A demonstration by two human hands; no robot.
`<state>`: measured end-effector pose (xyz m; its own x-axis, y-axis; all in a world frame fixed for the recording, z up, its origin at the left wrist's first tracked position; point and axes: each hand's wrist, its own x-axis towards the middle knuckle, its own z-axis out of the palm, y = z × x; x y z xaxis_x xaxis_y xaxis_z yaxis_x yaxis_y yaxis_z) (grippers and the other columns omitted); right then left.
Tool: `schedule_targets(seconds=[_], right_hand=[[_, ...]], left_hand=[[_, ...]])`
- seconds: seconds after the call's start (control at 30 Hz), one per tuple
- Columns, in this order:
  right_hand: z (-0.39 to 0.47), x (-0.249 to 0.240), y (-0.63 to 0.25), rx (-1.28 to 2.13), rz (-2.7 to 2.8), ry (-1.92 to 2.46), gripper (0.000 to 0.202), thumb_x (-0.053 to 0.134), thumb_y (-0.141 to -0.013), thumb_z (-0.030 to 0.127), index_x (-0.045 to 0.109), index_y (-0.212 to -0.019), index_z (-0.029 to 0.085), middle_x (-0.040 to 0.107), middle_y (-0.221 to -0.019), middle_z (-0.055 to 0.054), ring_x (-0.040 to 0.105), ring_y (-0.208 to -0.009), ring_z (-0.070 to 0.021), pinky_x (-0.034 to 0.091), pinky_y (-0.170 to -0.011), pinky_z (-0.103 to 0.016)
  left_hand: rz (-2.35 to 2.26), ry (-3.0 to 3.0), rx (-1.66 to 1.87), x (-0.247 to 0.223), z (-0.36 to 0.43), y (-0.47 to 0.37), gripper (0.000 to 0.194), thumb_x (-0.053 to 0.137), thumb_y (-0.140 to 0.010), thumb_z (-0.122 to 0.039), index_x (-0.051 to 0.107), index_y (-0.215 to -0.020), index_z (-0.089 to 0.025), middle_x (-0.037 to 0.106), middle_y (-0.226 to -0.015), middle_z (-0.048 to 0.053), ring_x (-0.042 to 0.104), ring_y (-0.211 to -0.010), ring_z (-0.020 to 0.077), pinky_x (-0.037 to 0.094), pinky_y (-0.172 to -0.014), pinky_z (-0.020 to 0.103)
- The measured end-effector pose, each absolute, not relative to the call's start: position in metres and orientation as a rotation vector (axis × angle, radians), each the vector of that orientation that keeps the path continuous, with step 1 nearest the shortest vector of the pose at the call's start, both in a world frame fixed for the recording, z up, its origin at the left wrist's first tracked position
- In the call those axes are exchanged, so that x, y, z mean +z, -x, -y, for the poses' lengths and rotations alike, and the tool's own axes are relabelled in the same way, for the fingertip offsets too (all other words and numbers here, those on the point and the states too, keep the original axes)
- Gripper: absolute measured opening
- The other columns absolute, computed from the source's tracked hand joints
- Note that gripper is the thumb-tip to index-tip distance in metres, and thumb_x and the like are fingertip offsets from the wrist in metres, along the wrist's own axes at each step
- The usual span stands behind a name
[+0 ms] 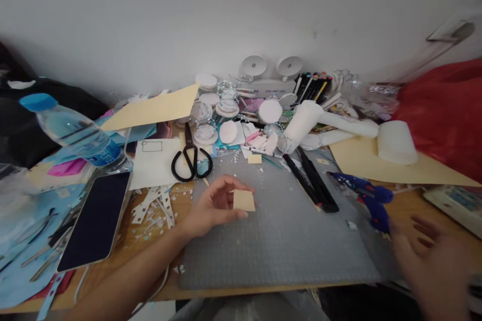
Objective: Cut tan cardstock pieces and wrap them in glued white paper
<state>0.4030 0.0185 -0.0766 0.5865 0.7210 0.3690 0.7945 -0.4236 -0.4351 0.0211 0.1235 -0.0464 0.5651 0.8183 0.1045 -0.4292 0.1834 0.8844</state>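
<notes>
A small pale-yellow paper box (pixel 244 200) is held between the thumb and fingers of my left hand (pixel 220 200), over the grey cutting mat (pixel 286 251). My right hand (pixel 433 256) is smeared by motion at the right, close to the handle of a blue glue gun (pixel 371 195); whether it touches the handle is unclear. Just beyond my left hand lies a small yellow paper piece (pixel 254 159). Black-handled scissors (pixel 191 160) rest at the mat's left edge. A black utility knife (pixel 320 185) and a dark pen-like stick (pixel 301 178) lie on the mat's far right part.
At the left stand a tilted water bottle (pixel 83 135) and a phone (pixel 96 220). Paper scraps (pixel 156 208) litter the wood beside the mat. White foam rolls (pixel 303 125), a bundle of markers (pixel 312 88) and round white decorations (pixel 228 103) crowd the back. A red bag (pixel 448 105) is at right.
</notes>
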Motion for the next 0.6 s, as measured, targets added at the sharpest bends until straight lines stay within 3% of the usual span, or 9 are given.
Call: schedule_targets(seconds=[0.13, 0.3, 0.37, 0.5, 0.6], right_hand=[[-0.041, -0.077, -0.408, 0.083, 1.425, 2.240, 0.028, 0.051, -0.080, 0.051, 0.051, -0.082, 0.023, 0.061, -0.076, -0.012, 0.063, -0.074, -0.0341, 0.050, -0.064, -0.046], [-0.050, -0.078, -0.409, -0.208, 1.665, 2.159, 0.026, 0.047, -0.080, 0.047, 0.033, -0.070, 0.028, 0.046, -0.061, -0.005, 0.053, -0.060, -0.0320, 0.041, -0.058, -0.045], [-0.048, -0.072, -0.409, -0.222, 1.620, 2.180, 0.023, 0.046, -0.079, 0.048, 0.036, -0.073, 0.027, 0.048, -0.065, -0.007, 0.054, -0.064, -0.0330, 0.041, -0.059, -0.045], [-0.049, -0.045, -0.390, -0.109, 1.301, 2.225, 0.031, 0.049, -0.079, 0.050, 0.050, -0.099, 0.025, 0.060, -0.087, -0.014, 0.061, -0.081, -0.0342, 0.044, -0.062, -0.042], [-0.060, -0.021, -0.366, -0.193, 0.977, 2.256, 0.036, 0.067, -0.065, 0.055, 0.053, -0.078, 0.025, 0.057, -0.068, -0.008, 0.058, -0.066, -0.0317, 0.041, -0.055, -0.040]], left_hand=[[-0.489, -1.006, 0.849, -0.049, -0.123, -0.021, 0.040, 0.083, -0.063, -0.011, 0.058, -0.093, -0.019, 0.064, -0.109, 0.004, 0.066, -0.089, 0.0153, 0.052, -0.079, 0.030], [-0.566, -0.980, 0.793, -0.052, -0.124, -0.021, 0.032, 0.082, -0.065, -0.015, 0.061, -0.089, -0.017, 0.065, -0.110, 0.005, 0.066, -0.090, 0.0158, 0.052, -0.082, 0.031], [-0.593, -0.973, 0.788, -0.053, -0.124, -0.021, 0.027, 0.079, -0.070, -0.016, 0.064, -0.093, -0.015, 0.067, -0.108, 0.007, 0.066, -0.090, 0.0155, 0.051, -0.082, 0.029], [-0.611, -0.899, 0.810, -0.050, -0.126, -0.019, 0.030, 0.072, -0.077, -0.018, 0.064, -0.106, -0.017, 0.067, -0.115, 0.010, 0.064, -0.103, 0.0182, 0.049, -0.087, 0.029], [-0.613, -0.783, 0.759, -0.048, -0.129, -0.016, 0.036, 0.070, -0.077, -0.015, 0.063, -0.112, -0.019, 0.066, -0.122, 0.012, 0.063, -0.109, 0.0196, 0.048, -0.089, 0.029]])
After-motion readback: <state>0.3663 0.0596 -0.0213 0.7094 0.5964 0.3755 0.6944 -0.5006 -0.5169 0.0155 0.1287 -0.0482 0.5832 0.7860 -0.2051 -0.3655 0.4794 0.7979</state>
